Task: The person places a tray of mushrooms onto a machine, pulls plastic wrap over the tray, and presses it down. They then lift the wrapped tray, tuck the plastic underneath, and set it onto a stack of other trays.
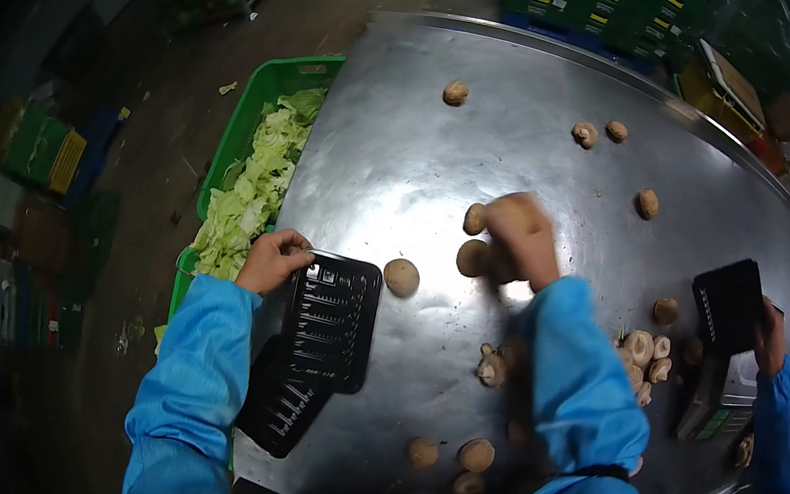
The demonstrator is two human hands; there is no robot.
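Black tray [359, 333] at view's 7 o'clock: left hand [274, 260] pinches its 11 o'clock corner, likely leaving the inside unblocked. Second tray [278, 421] at its 7 o'clock. Right hand [521, 240], view's 3 o'clock, at mushrooms [472, 257] on worktop [396, 166]; blurred, can't tell if gripping.

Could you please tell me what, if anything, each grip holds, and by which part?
The left grip holds a black plastic tray by its far-left corner; the right grip is too blurred to tell.
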